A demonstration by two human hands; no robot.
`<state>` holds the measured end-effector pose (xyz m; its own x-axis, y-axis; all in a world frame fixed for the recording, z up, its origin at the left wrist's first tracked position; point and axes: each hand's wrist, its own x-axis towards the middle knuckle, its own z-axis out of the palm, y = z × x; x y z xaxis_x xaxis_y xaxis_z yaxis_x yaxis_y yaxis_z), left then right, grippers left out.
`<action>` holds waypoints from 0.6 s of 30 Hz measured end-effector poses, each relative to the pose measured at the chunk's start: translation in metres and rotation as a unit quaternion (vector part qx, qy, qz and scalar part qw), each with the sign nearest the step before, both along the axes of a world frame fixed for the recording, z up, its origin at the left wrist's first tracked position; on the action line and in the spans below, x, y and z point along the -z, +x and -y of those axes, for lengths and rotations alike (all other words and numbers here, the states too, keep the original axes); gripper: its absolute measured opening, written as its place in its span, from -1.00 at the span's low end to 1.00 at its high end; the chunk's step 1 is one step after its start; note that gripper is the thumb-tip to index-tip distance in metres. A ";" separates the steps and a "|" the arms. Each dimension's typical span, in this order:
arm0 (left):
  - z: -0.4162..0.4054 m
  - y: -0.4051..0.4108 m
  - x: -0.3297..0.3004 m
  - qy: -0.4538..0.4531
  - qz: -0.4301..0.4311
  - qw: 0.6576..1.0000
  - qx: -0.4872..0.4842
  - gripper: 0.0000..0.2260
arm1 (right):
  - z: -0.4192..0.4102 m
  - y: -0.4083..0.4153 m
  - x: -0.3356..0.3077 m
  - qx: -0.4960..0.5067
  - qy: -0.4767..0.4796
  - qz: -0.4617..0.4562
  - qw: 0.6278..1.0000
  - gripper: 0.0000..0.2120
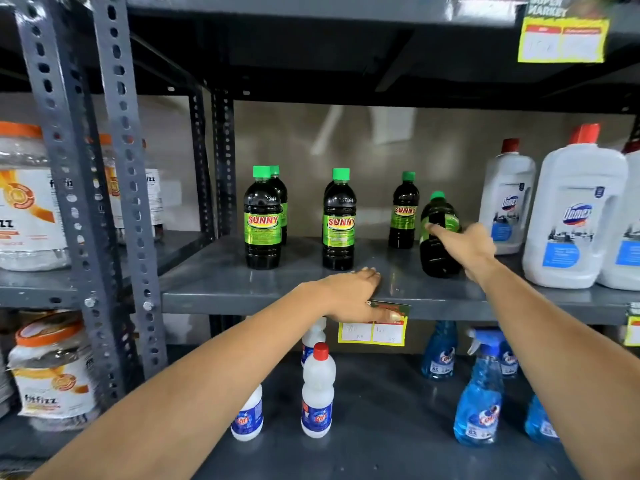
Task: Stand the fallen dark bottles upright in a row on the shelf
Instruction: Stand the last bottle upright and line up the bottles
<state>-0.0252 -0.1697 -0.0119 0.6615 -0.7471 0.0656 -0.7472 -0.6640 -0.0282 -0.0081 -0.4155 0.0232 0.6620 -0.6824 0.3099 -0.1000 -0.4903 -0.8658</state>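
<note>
Dark bottles with green caps and green SUNNY labels stand on the grey middle shelf (214,289). One (262,220) stands at the left with another close behind it, one (339,221) in the middle, and one (403,211) further back at the right. My right hand (465,247) grips a further dark bottle (437,233), which leans slightly, its base on the shelf. My left hand (353,294) rests flat on the shelf's front edge, fingers spread, thumb over the price tag, holding nothing.
Large white Domex jugs (576,216) with red caps stand just right of the held bottle. Perforated steel uprights (128,188) bound the shelf on the left, with orange-lidded jars beyond. Below are small white bottles (317,389) and blue spray bottles (479,400). A yellow price tag (372,332) hangs from the shelf edge.
</note>
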 end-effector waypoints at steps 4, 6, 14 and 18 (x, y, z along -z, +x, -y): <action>0.001 0.002 0.002 -0.003 0.003 1.000 -0.008 -0.12 | -0.009 0.005 0.014 -0.014 -0.028 0.115 0.993 -0.21; 0.001 0.002 0.002 -0.003 0.000 1.000 -0.009 -0.13 | -0.009 0.009 0.019 -0.035 -0.039 0.146 0.988 -0.20; 0.000 0.003 0.005 -0.014 0.006 1.000 -0.008 -0.14 | -0.001 0.018 0.027 -0.151 0.024 0.165 0.974 -0.39; 0.001 0.005 0.006 -0.018 0.007 1.000 -0.009 -0.14 | 0.000 0.020 0.028 -0.134 0.009 0.156 0.979 -0.40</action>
